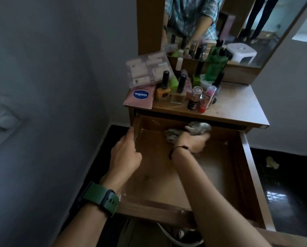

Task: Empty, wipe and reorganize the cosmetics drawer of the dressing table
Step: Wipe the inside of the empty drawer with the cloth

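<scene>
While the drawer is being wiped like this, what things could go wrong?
1. The bottles stand crowded near the front edge of the tabletop, directly above the open drawer. A bump from the right hand with the cloth might tip one in.
2. The left hand grips the drawer's side wall; if the drawer slides in, its fingers could be pinched.

The right hand [193,142] and its grey cloth [198,129] are motion-blurred, fingers indistinct. The drawer [252,175] runs under the desk [238,104] at 12 o'clock, its back hidden.
</scene>
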